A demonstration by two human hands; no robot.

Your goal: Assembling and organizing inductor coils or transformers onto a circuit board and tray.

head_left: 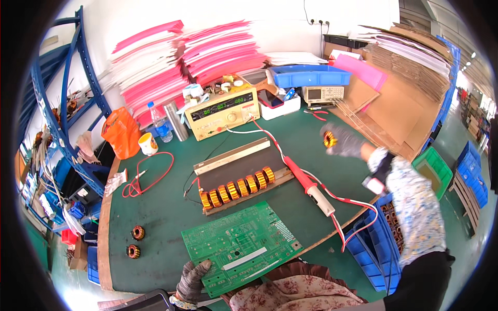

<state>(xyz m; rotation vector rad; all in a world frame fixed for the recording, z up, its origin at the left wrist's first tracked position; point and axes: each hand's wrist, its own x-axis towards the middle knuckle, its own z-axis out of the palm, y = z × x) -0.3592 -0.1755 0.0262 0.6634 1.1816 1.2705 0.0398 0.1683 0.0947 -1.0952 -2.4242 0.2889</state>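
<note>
My left hand [191, 282], in a grey glove, grips the lower left corner of a green circuit board [212, 246], its thumb on top. The board lies tilted over the table's front edge. Out to the right, my gloved right hand [348, 144] holds a copper-wound ring coil [329, 139] by its fingertips, above the green table. A row of several similar coils [232, 191] stands along the near rail of a dark test fixture [233, 168]. Two loose ring coils, one upper [138, 232] and one lower [133, 252], lie at the table's left.
A red-and-white probe [306, 181] with its cable crosses the table right of the fixture. Behind stand a yellow bench meter [223, 113], a water bottle [161, 123] and a yellow-white cup [148, 144]. Blue bins [371, 249], one holding coils, sit beyond the right edge.
</note>
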